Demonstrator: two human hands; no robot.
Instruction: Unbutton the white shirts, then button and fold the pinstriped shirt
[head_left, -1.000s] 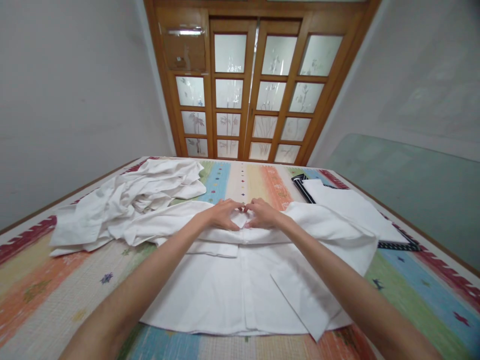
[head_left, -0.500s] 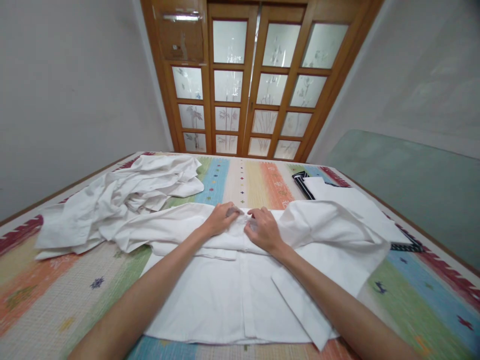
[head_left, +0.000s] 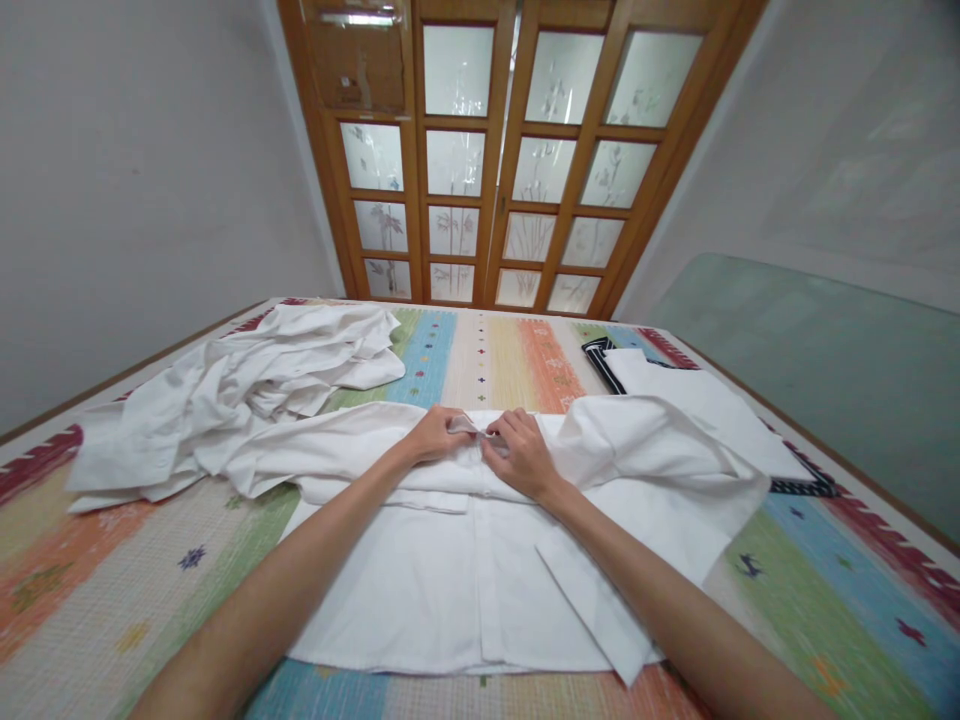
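Stripes of many colors run over the cloth [head_left: 150, 600] on the table, and a white shirt [head_left: 420, 590] lies on it, right in front of the person. Its button strip [head_left: 487, 585] is the long line to look at. It goes from the bottom edge, near the person, straight away to where the two hands meet. So most of the flat part lies on the near side of the grip, and both hands are by the far end. The left hand [head_left: 437, 438] pinches a bit of the shirt on one side of the strip. The right hand [head_left: 523, 458] pinches it close by, and neither looks much nearer to the strip. Bunched cloth puffs out to both sides. Past it on the left is a messy white pile [head_left: 300, 375]. Over on the right, white cloth [head_left: 697, 405] lies on something black with white marks [head_left: 602, 366]. Wooden doors [head_left: 416, 180] stand behind the table.
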